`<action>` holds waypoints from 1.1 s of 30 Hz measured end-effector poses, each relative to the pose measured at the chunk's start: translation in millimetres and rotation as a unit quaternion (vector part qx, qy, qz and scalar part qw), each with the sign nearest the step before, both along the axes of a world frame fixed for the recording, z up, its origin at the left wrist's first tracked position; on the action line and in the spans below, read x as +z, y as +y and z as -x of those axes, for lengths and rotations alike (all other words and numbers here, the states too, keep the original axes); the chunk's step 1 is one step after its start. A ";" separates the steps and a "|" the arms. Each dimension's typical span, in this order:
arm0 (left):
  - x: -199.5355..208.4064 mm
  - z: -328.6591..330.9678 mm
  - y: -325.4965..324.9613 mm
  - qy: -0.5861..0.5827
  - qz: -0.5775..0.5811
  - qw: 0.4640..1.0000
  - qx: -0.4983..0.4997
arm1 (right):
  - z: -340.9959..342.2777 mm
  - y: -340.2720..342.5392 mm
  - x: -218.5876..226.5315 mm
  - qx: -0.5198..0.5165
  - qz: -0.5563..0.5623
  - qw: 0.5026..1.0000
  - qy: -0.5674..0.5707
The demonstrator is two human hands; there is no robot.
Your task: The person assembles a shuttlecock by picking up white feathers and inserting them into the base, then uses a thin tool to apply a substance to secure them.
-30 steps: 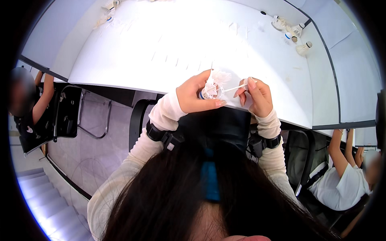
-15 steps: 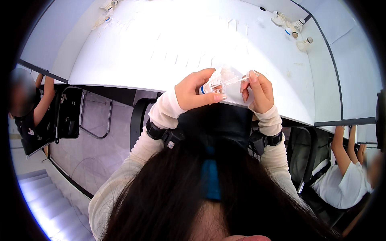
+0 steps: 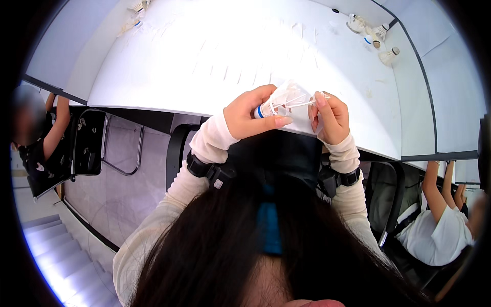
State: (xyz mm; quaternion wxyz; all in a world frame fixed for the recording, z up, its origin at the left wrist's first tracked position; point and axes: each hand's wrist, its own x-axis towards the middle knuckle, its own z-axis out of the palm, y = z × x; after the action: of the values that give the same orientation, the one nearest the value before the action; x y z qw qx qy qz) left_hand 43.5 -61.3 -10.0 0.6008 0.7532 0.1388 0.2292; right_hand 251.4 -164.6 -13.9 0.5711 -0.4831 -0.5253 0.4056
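Observation:
At the table's near edge, my left hand [image 3: 244, 116] is closed around a white feather shuttlecock [image 3: 287, 95]. Its blue-banded base lies in the grip, and the feather skirt points up and to the right. Thumb and fingers of my right hand [image 3: 333, 117] pinch the outer end of a white feather [image 3: 305, 104]. This feather stretches between the two hands, and its inner end runs in among the other shafts. Whether it is still fixed in the base, I cannot tell.
Several thin white feather shafts [image 3: 240, 78] lie in a loose row on the white table [image 3: 153, 77]. Used shuttlecocks [image 3: 389, 56] rest at the far right, with more [image 3: 137, 22] at the far left. Partitions [image 3: 417, 107] border the table; people sit on both sides.
The shuttlecock has turned slightly in my left hand, its skirt now showing more toward the far side. My right hand has barely shifted and still pinches the feather.

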 end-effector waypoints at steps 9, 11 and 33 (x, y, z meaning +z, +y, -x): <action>-0.5 -1.7 -2.9 -0.029 0.022 0.999 0.023 | 0.4 -1.6 0.4 -0.031 0.004 0.998 0.047; -2.1 -4.0 -1.2 -0.020 -0.006 1.000 0.013 | -0.1 -1.6 0.6 -0.014 -0.001 0.999 0.046; 0.5 -2.4 -3.2 -0.028 0.004 0.999 0.027 | -3.3 -1.0 -2.0 -0.007 -0.002 0.999 0.034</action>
State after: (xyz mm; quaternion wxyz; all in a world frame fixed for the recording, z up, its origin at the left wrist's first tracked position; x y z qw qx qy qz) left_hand 45.9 -64.6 -9.5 0.6007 0.7402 0.1430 0.2663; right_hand 254.8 -165.6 -15.9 0.5926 -0.4715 -0.5032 0.4163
